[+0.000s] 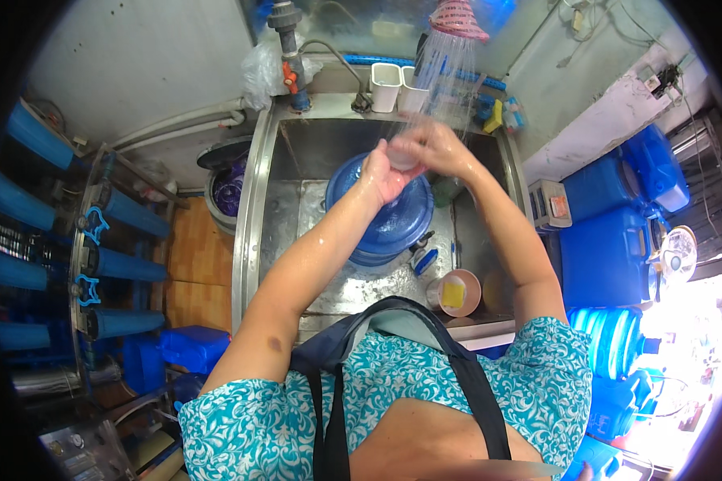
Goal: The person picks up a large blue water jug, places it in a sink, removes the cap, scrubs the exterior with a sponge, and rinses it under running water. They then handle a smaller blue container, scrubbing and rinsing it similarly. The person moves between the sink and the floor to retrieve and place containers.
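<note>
My left hand is closed around a small whitish, see-through round piece, perhaps a cap or cup; its exact kind does not show. The curled fingers of my right hand lie on the same piece from the other side, a little blurred. Water streams from a shower head wrapped in pink cloth, falling beside and over my right hand. Below both hands a large blue water jug sits in the steel sink, partly hidden by my left hand and forearm.
In the sink's near right corner stands a pinkish tub with a yellow sponge; a blue brush lies close by. Two white containers stand on the back ledge. Blue jerrycans fill the right side, blue filter housings the left.
</note>
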### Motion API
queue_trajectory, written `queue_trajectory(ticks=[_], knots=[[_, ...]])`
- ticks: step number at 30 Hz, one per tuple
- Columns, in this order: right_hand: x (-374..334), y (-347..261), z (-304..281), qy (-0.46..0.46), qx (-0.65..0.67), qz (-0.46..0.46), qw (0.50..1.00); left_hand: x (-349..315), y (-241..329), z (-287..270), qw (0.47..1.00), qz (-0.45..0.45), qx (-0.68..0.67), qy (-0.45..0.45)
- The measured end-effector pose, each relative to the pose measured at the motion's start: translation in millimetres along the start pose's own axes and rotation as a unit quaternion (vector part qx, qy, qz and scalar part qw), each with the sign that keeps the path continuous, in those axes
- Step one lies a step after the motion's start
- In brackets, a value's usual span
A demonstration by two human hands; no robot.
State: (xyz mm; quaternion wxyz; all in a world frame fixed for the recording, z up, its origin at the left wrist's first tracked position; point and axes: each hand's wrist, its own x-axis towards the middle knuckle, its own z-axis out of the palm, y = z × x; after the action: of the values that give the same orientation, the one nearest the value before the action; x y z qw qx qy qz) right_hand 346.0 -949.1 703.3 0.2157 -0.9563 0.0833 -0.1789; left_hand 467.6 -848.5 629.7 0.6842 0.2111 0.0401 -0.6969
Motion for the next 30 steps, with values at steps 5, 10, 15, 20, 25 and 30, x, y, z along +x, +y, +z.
queue_trajectory(ticks=[5, 10, 15, 20, 25, 30], knots=[[-41.3, -12.4, 11.4, 0.128, 0.106, 0.180, 0.970, -0.5, 6.2, -0.5, 0.997, 0.016, 0.032, -0.073], [-49.4, -11.9, 25.0, 0.148, 0.405, 0.291, 0.854, -13.2, -4.1, -3.7, 0.986, 0.036, 0.085, -0.137], [-49.3, -34.9, 42.5, 0.155, 0.497, 0.311, 0.795, -19.8, -13.8, -4.6, 0.986, 0.088, 0.122, -0.069], [-40.9, -40.5, 53.6, 0.167, 0.541, 0.336, 0.753, -23.4, -16.4, -1.5, 0.948, 0.177, 0.261, -0.034], [-38.1, -39.1, 63.9, 0.115, 0.574, 0.319, 0.746, -37.3, -3.8, 2.1, 0.890, 0.187, 0.417, 0.009], [-34.5, -28.6, 53.1, 0.167, 0.603, 0.452, 0.636, -48.8, 13.1, -17.8, 0.838, 0.246, 0.487, 0.024]])
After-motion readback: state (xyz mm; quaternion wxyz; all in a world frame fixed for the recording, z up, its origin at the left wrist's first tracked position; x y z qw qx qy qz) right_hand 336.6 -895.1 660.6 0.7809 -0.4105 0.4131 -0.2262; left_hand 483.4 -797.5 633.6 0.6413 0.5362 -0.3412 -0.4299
